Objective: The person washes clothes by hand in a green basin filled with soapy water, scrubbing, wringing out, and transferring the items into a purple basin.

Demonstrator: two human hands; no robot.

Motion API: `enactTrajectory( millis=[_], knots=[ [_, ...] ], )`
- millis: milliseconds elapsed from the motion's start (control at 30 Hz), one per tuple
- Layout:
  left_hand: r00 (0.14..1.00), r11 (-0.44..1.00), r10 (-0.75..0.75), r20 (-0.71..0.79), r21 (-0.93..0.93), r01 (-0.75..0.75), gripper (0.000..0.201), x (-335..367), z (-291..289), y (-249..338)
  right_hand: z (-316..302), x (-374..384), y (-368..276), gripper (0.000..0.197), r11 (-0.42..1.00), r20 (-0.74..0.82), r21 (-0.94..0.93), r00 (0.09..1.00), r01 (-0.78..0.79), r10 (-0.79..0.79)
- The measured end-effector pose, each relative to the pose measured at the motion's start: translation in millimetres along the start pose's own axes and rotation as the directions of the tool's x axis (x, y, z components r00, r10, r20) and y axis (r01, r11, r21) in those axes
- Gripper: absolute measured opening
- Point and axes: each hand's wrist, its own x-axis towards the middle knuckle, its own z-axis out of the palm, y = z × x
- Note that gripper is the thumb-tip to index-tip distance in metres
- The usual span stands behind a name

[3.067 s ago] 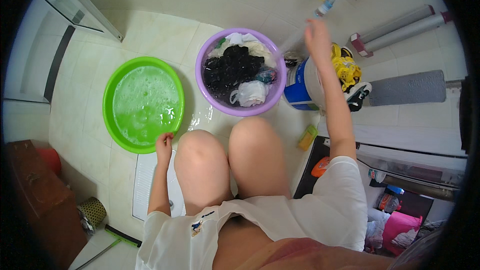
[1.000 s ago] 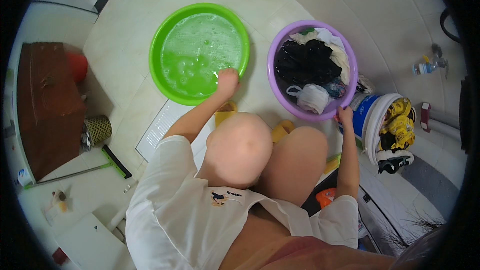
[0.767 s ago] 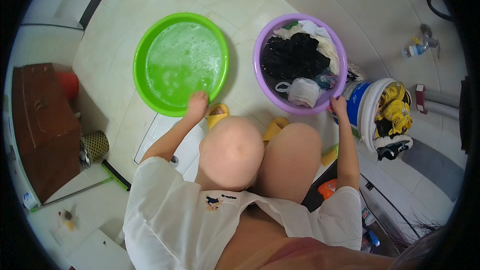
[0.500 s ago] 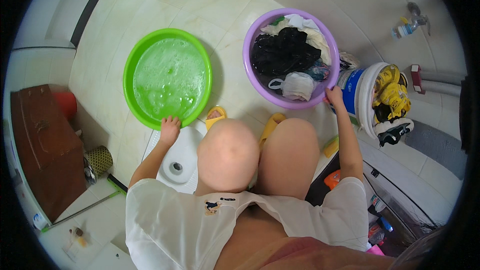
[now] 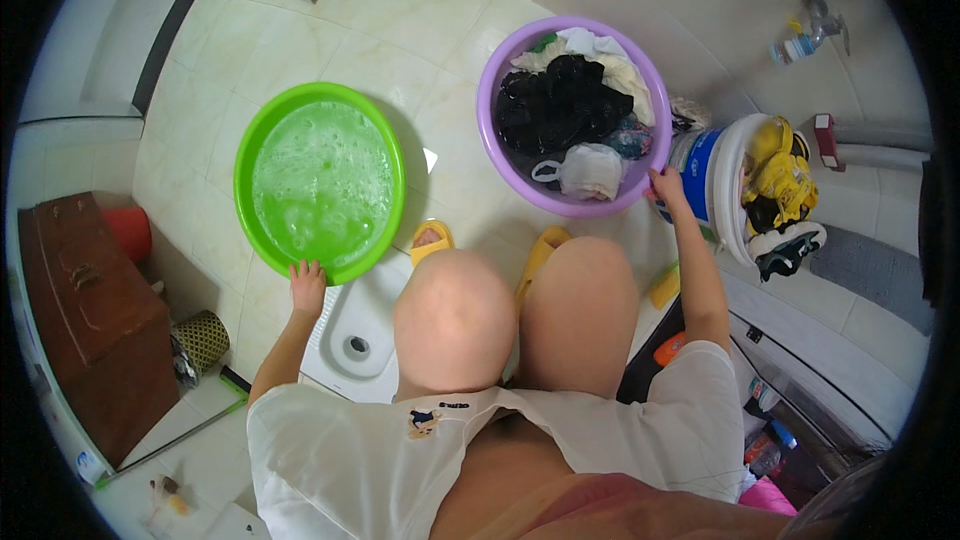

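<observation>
My left hand [image 5: 307,287] grips the near rim of a round green basin [image 5: 246,210], with its fingers curled over the edge. Foamy, soapy water [image 5: 325,175] fills much of that basin. On the right, my right hand [image 5: 665,190] holds the near right rim of a purple basin [image 5: 492,145]. Wet laundry lies in the purple basin: a black garment [image 5: 560,105], a white bundled cloth [image 5: 590,172] and several pale pieces. Part of my right hand's grip is hidden below the rim.
A squat toilet [image 5: 345,325] is set in the floor beside my knees. Against the right wall, a white and blue bucket [image 5: 712,175] holds yellow items and a shoe [image 5: 790,252]. A tap [image 5: 825,20] juts out there. A brown box [image 5: 95,310] stands at left.
The green basin has moved nearer to me and slightly left, along with my left hand on its rim. My right hand stays on the purple basin.
</observation>
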Motion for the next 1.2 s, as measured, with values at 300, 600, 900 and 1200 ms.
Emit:
enactTrajectory(
  millis=[300, 600, 900, 1200],
  knots=[
    [0.982, 0.585, -0.059, -0.177, -0.804, -0.11, 0.036, 162.8, -107.7, 114.9, -2.4, 7.6, 15.5, 0.03, 0.995, 0.057, 0.094, 0.998, -0.025, 0.02],
    [0.809, -0.518, 0.375, 0.453, -0.621, 0.588, 0.035, 284.3, -118.6, 227.9, -2.3, -0.4, 9.4, 0.024, 0.987, 0.075, 0.162, 0.997, -0.001, -0.011],
    [0.881, -0.549, 0.011, 0.474, -0.733, 0.401, 0.026, 288.6, -107.4, 192.9, 35.9, -21.5, -7.1, 0.019, 0.969, 0.052, 0.247, 0.998, 0.02, -0.034],
    [0.796, -0.716, 0.156, 0.585, -0.488, 0.499, 0.031, 261.7, -121.1, 162.9, 94.9, -20.5, -94.9, 0.027, 0.921, 0.227, 0.385, 0.96, 0.065, -0.163]
  ],
)
